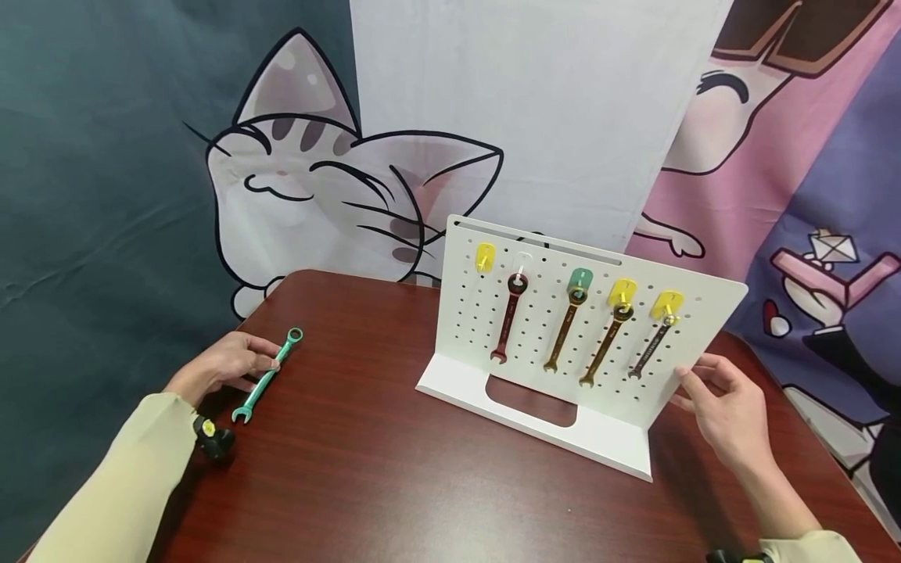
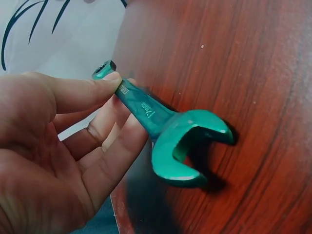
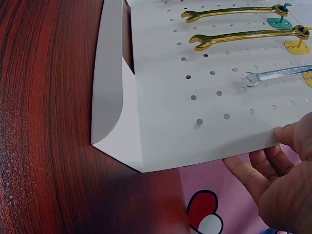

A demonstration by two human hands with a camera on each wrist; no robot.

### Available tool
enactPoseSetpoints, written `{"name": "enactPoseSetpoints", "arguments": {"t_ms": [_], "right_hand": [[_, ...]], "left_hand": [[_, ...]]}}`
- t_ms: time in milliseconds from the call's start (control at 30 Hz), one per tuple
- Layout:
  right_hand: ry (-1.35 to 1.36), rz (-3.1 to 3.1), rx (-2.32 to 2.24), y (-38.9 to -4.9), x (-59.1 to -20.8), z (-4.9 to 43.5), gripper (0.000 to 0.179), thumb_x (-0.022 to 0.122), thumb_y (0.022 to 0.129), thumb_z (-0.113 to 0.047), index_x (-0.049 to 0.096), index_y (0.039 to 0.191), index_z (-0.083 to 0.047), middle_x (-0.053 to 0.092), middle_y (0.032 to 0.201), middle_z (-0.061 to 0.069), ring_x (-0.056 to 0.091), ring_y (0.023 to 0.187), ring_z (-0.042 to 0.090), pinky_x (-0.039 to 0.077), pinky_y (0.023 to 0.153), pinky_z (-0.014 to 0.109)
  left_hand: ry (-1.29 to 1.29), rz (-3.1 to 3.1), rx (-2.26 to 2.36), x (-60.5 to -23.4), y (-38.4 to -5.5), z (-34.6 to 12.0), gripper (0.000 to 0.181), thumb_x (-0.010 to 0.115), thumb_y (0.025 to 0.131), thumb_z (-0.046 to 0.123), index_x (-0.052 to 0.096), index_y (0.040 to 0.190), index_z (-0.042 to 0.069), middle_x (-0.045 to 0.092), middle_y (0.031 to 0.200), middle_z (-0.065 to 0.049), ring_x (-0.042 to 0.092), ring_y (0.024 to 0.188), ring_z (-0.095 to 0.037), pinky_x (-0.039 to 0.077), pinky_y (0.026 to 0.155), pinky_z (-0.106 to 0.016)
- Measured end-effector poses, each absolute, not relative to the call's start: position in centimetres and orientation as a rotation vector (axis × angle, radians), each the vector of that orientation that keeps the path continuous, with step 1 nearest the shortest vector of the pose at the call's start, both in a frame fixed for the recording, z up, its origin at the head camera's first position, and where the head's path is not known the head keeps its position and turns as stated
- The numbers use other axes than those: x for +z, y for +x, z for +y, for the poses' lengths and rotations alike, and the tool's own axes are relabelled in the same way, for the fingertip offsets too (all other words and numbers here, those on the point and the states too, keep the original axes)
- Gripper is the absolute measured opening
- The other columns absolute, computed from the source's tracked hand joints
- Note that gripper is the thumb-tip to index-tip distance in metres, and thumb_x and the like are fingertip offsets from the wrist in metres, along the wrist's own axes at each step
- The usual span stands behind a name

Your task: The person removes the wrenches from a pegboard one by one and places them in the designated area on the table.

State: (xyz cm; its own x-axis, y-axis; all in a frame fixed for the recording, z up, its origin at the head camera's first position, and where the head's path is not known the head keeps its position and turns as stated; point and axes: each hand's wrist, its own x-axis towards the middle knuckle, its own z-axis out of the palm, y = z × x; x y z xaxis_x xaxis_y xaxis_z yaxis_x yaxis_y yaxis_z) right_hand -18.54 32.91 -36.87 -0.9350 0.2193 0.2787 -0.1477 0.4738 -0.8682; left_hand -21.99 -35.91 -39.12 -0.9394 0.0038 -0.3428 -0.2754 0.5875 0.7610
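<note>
One glossy green ring-and-fork wrench [image 2: 150,111], left grip [image 1: 232,360] pinching it, right grip [image 1: 730,410] pinching pegboard [image 1: 531,336]

Stamped on the shank of the green wrench [image 2: 151,114], near the centre of the left wrist view: reads as a size in "mm", starting with 1, then a 2nd digit too blurred to settle. Further up the same shank, towards upper left: bears smaller lettering, not legible. On the silver wrench [image 3: 280,74], right side of the right wrist view, and the dark red wrench [image 1: 507,320], right of centre in the head view: shows marks too tiny to read.
</note>
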Motion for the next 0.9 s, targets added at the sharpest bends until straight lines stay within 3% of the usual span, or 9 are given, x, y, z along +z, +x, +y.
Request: {"name": "enactPoseSetpoints", "arguments": {"t_ms": [400, 900], "right_hand": [[-0.04, -2.34, 1.51, -18.5, -36.9, 33.0, 0.018, 0.069, 0.102, -0.01, 0.066, 0.12, -0.005, 0.07, 0.091, -0.024, 0.074, 0.074, -0.004, 0.063, 0.065, 0.02], [-0.036, -2.36, 1.482, -18.4, -37.0, 33.1, 0.024, 0.069, 0.103, -0.012, 0.064, 0.123, 0.0, 0.069, 0.09, -0.024, 0.074, 0.077, -0.005, 0.063, 0.067, 0.021]], "left_hand": [[-0.211, 2.57, 1.174, -39.3, -22.1, -35.6, 0.036, 0.065, 0.101, 0.003, 0.06, 0.131, -0.016, 0.072, 0.106, -0.016, 0.07, 0.084, -0.016, 0.065, 0.072, -0.041], [-0.217, 2.603, 1.153, -39.2, -21.9, -34.8, 0.028, 0.067, 0.101, 0.003, 0.063, 0.123, -0.014, 0.069, 0.106, -0.019, 0.07, 0.084, -0.019, 0.066, 0.073, -0.043]]}}
